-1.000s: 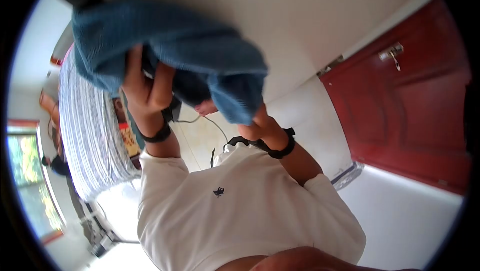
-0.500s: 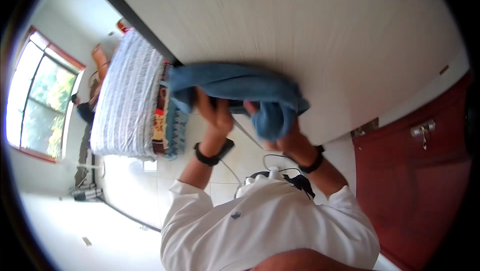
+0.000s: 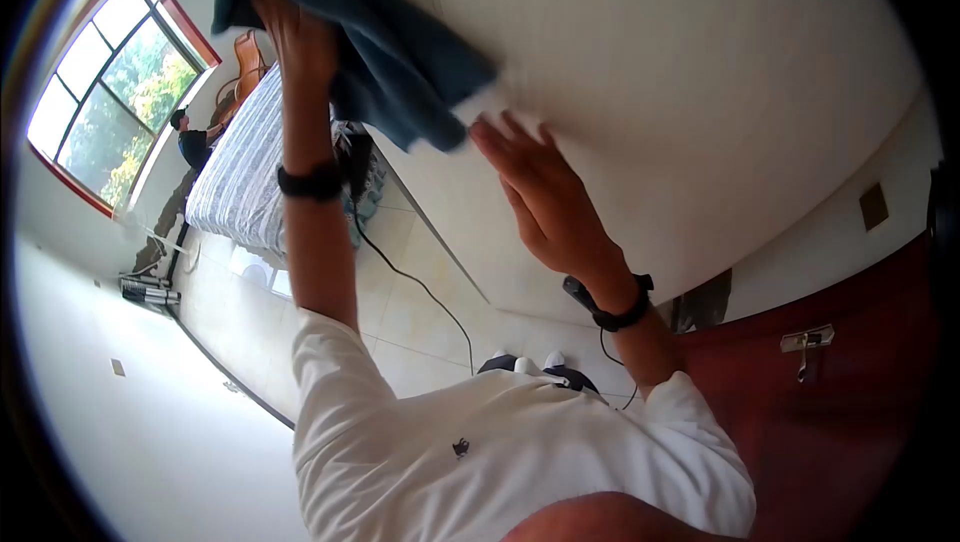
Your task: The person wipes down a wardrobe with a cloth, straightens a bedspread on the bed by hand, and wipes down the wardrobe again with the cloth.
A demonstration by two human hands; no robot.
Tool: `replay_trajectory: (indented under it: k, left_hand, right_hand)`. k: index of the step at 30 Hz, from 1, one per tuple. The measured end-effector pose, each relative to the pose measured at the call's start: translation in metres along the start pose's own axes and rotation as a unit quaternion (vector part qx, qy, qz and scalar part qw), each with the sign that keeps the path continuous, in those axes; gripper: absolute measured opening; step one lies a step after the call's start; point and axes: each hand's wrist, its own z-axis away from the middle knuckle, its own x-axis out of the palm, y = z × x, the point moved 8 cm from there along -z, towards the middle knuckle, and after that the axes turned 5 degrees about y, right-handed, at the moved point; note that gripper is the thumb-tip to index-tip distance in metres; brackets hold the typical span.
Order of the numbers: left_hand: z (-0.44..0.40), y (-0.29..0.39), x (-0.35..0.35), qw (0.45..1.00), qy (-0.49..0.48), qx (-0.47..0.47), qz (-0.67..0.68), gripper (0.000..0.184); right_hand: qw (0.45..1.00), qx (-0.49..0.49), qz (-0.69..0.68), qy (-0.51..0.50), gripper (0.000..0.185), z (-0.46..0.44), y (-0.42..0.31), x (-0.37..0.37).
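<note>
A blue cloth (image 3: 390,52) hangs in folds at the upper left, against a large pale wood-grain panel (image 3: 680,92). My left hand (image 3: 295,37) is raised high and grips the cloth near the panel's left edge; the cloth partly covers its fingertips. Just past the cloth's lower corner, my right hand (image 3: 540,182) is open, its fingers stretched out toward the panel. Whether those fingertips touch the panel I cannot tell. Both wrists wear black bands.
A bed with a striped cover (image 3: 245,172) stands left, below a window (image 3: 120,77). Another person (image 3: 192,142) is beyond the bed. A dark red door (image 3: 800,422) with a metal latch is at right. A black cable (image 3: 410,277) hangs from my left wrist.
The bunched cloth has been spread out and carried up and left with my left hand. My right hand has let go of it and opened.
</note>
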Motion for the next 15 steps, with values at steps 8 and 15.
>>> replay_trajectory:
  k: [8, 15]
  left_hand:
    - [0.086, 0.013, 0.033, 0.993, -0.097, -0.072, 0.003, 0.067]
    - [0.177, 0.139, -0.008, 0.916, -0.331, -0.136, 0.179, 0.043]
  right_hand:
    - [0.926, 0.063, -0.205, -0.311, 0.038, 0.066, -0.013, 0.072]
    - [0.816, 0.153, -0.423, -0.362, 0.052, 0.150, -0.005, 0.178]
